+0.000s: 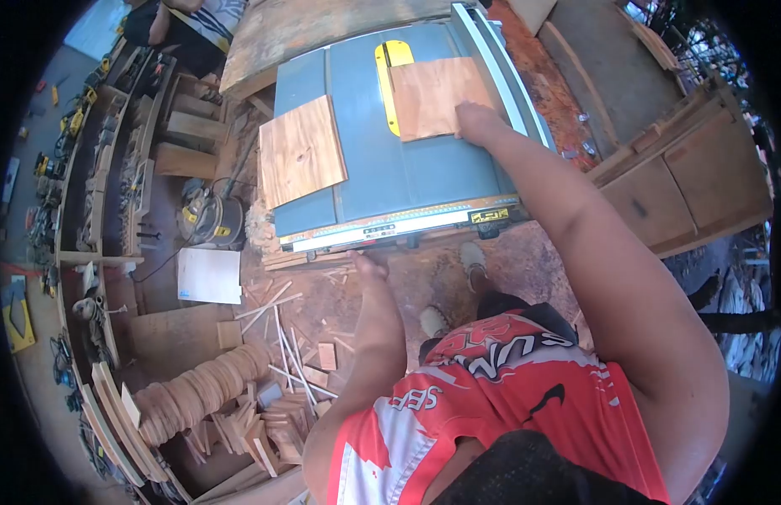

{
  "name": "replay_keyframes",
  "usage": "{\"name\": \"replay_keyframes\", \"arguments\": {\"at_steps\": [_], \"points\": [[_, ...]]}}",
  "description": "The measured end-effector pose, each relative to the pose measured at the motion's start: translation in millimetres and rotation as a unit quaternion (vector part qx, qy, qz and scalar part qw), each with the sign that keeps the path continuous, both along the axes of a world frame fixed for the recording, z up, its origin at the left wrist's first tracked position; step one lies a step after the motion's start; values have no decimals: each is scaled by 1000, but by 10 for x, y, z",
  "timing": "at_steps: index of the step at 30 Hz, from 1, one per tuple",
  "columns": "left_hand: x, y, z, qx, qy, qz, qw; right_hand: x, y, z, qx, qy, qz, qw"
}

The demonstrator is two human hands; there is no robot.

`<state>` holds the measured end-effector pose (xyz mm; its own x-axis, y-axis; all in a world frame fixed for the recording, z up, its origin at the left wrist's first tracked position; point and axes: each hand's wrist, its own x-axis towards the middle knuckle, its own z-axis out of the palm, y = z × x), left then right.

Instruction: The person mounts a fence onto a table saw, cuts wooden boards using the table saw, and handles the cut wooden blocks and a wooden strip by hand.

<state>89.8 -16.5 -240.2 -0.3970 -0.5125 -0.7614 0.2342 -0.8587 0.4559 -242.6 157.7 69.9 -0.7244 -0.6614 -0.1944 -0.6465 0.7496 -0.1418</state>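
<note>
First board lies on the saw table, overlapping its yellow plate; we see no cut in it, judge it unfinished. Our right hand touches its near corner, grip unclear; our left hand, at the table's front edge, likewise. Second board, table's left side: done or waiting, we can't tell.

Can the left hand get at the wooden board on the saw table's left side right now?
Probably yes. The left hand is at the front rail, and nothing lies on top of that wooden board; the hand would just have to come up over the rail.
</note>
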Motion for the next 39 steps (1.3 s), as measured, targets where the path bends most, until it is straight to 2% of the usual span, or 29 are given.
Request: {"name": "replay_keyframes", "arguments": {"at_steps": [1,4,11,13,16,32,39], "points": [[-26,-6,-27,-12,50,-4,999,-44,-13,-30,-6,4,2,1000],[-101,34,121,10,2,-1,1000,-144,-45,-96,-15,19,10,1000],[-173,86,260,-18,14,-11,1000,-458,-149,-341,-33,45,32,998],[-167,75,185,-21,68,22,997,-498,-184,-328,-28,44,28,998],[-124,73,55,-51,69,21,996,-555,-229,-271,-18,40,24,999],[-207,326,387,-67,97,88,989,-906,-445,-157,-28,26,32,999],[-282,391,417,-115,79,119,983,-1185,-604,-224,-32,25,28,999]]}}
